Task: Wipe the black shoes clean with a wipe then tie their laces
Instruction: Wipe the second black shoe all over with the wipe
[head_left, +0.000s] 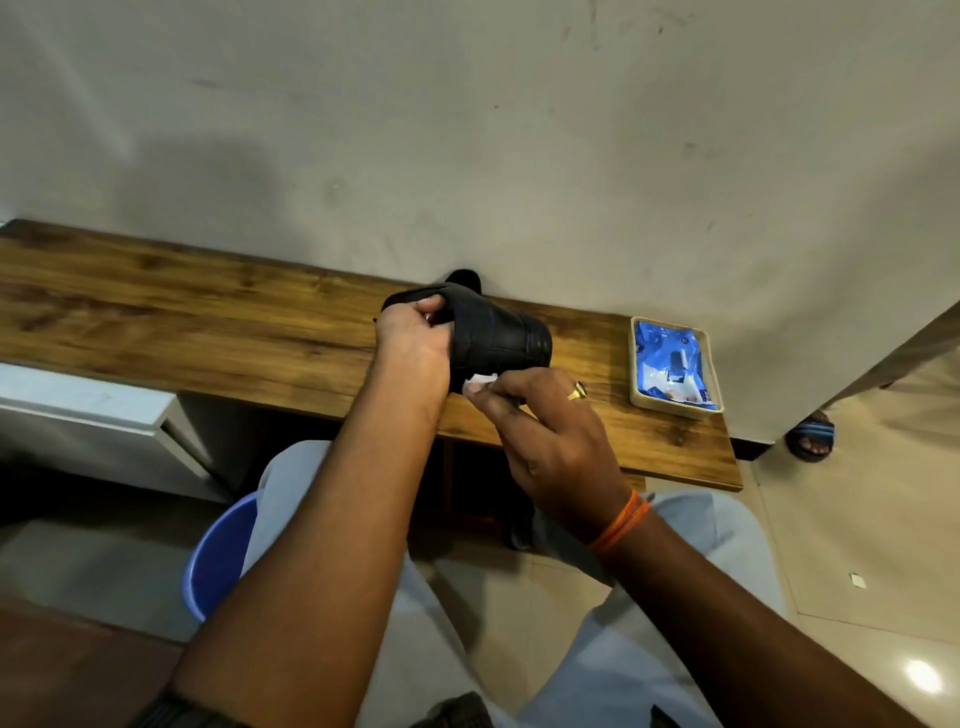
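Black and smooth, the shoe (498, 332) is gripped at its opening by the closed left hand (415, 348) above the wood-grain surface (182, 312). A white wipe (480, 383) is pinched in the right hand (550, 441) fingertips against the shoe's near side. Far right, a blue packet (672, 366) lies in a cream rectangular tray (635, 374).
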